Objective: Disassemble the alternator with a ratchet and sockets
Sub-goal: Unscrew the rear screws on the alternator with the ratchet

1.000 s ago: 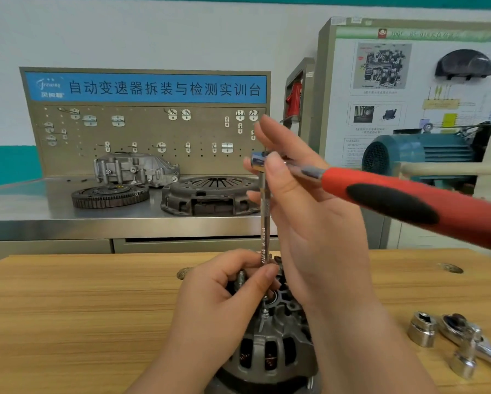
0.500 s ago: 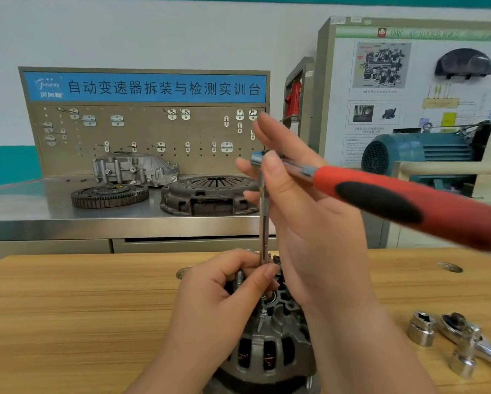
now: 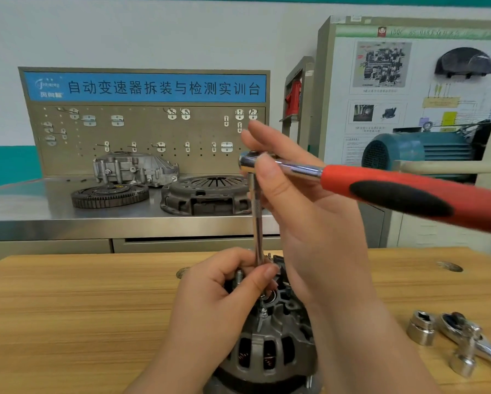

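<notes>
The right hand [image 3: 309, 220] pinches the head of the red-handled ratchet [image 3: 409, 194] between thumb and fingers, its handle reaching out to that hand's right. Below it the extension bar [image 3: 257, 223] drops upright to the left hand [image 3: 224, 294], whose curled fingers pinch its lower end. Under both hands the alternator [image 3: 269, 348] sits on the wooden surface [image 3: 68, 308]. Right of the right hand lie a loose socket [image 3: 421, 328] and a second ratchet [image 3: 474, 345].

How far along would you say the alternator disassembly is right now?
Early stage, apparently. Done: the red-handled ratchet carries its long extension. In hand: the right hand holds the ratchet's head while the left hand pinches the extension's lower end at the top of the alternator. Left: its housing is still in one piece.
</notes>
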Demonstrator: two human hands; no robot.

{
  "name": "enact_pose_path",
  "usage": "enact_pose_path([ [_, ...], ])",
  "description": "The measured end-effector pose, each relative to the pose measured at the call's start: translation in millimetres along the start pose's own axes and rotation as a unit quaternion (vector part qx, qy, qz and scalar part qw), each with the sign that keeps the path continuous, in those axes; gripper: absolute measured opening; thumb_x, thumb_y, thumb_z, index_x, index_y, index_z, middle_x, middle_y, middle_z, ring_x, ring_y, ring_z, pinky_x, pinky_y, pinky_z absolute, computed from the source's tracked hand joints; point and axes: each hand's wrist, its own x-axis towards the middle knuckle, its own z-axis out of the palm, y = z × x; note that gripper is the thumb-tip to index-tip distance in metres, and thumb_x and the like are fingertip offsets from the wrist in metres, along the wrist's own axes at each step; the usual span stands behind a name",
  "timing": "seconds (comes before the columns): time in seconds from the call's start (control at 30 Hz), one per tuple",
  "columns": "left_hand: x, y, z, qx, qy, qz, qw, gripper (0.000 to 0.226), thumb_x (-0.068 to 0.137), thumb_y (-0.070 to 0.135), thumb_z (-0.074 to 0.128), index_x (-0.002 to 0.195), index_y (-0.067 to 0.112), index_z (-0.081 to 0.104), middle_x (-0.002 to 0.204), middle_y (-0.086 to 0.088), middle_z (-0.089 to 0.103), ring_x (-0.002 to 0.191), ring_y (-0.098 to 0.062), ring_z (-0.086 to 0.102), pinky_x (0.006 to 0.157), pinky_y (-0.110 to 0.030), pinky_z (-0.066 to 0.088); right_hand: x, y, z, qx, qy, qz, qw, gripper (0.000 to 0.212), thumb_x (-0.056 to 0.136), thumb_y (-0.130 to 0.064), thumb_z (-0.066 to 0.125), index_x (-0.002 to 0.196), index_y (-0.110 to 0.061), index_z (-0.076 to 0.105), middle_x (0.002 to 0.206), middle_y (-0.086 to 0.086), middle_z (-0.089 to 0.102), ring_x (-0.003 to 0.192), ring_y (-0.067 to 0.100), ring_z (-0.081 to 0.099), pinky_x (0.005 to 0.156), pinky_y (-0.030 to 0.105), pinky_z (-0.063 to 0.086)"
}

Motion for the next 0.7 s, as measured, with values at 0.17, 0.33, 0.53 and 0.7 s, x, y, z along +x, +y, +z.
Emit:
enact_pose_path([
  [0.17, -2.3, -0.6, -0.9, -0.023, -0.017, 0.015, 0.999, 0.021, 0.076, 0.049, 0.057, 0.089, 0.041, 0.071, 0.074, 0.011, 0.072, 0.07, -0.001, 0.066, 0.066, -0.011, 0.047, 1.2, -1.5, -0.7, 0.139, -0.002, 0.119, 0.983, 0.04, 0.085, -0.045, 0.05, 0.118, -0.025, 0.062, 0.114, -0.005, 0.072, 0.094, 0.024, 0.072, 0.081, 0.028, 0.057],
  [0.33, -1.6, 1.3, -0.4, 0.001, -0.004, 0.016, 1.0, 0.01, 0.077, 0.043, 0.062, 0.08, 0.037, 0.069, 0.066, 0.017, 0.068, 0.065, 0.003, 0.062, 0.06, -0.005, 0.041, 2.2, -1.8, -0.1, 0.072, 0.004, 0.089, 0.993, 0.027, 0.094, -0.043, 0.049, 0.116, -0.034, 0.062, 0.109, -0.004, 0.074, 0.096, 0.017, 0.071, 0.08, 0.029, 0.056],
  [0.53, -1.7, 3.1, 0.4, -0.017, -0.006, -0.002, 1.0, 0.014, 0.081, 0.029, 0.072, 0.077, 0.042, 0.07, 0.057, 0.021, 0.064, 0.055, 0.009, 0.055, 0.056, -0.002, 0.038, 0.3, -2.2, 3.1, 0.017, -0.033, 0.04, 0.999, 0.028, 0.09, -0.033, 0.056, 0.113, -0.048, 0.063, 0.126, -0.005, 0.062, 0.104, 0.025, 0.066, 0.088, 0.028, 0.052],
  [0.7, -2.9, 0.6, -0.8, -0.027, -0.024, 0.018, 0.999, 0.021, 0.078, 0.048, 0.055, 0.091, 0.042, 0.07, 0.074, 0.014, 0.072, 0.07, 0.001, 0.066, 0.064, -0.007, 0.045, 1.3, 0.2, -1.2, 0.128, -0.006, 0.149, 0.98, 0.05, 0.081, -0.052, 0.041, 0.12, -0.025, 0.058, 0.108, -0.002, 0.074, 0.092, 0.021, 0.073, 0.077, 0.028, 0.055],
])
